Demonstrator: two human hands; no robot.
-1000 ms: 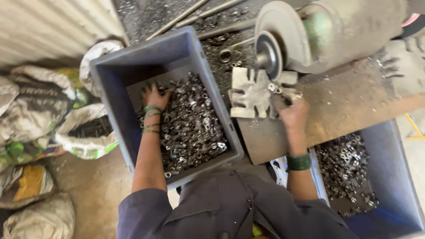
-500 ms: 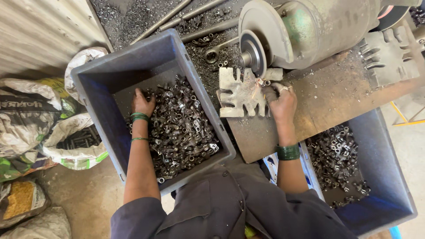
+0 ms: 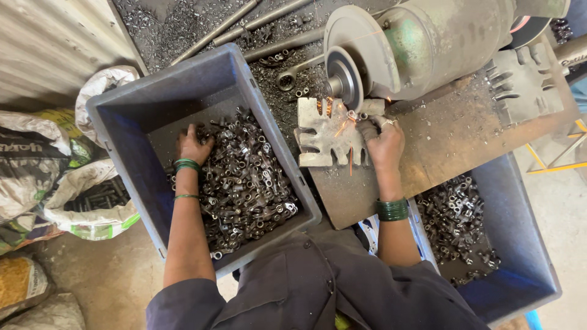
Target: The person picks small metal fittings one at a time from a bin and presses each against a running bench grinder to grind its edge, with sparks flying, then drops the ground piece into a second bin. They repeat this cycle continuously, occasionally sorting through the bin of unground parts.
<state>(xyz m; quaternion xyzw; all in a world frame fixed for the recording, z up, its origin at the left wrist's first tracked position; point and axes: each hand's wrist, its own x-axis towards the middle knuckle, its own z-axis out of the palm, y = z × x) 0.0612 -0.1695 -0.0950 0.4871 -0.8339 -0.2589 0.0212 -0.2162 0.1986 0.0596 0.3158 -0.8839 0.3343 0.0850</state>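
We see our left hand (image 3: 192, 145) reaching into the grey-blue crate (image 3: 128, 110) on our left, fingers curled down into the heap of small dark metal fittings (image 3: 244, 177) near the crate's far left corner; whether it has gripped any piece we cannot tell. Our right hand (image 3: 382, 142) rests at the near edge of the rusty workbench plate (image 3: 452, 146), fingers pinched shut on a small metal part (image 3: 353, 116) pressed against the grinding wheel (image 3: 343, 78), with orange sparks falling across the notched metal rest (image 3: 324, 139) just beside the hand. The grey-green motor housing (image 3: 440, 43) sits behind the wheel. A second blue crate (image 3: 520, 244) below the bench's right edge holds more fittings (image 3: 455, 220). Woven sacks (image 3: 67, 183) lie left of the first crate.
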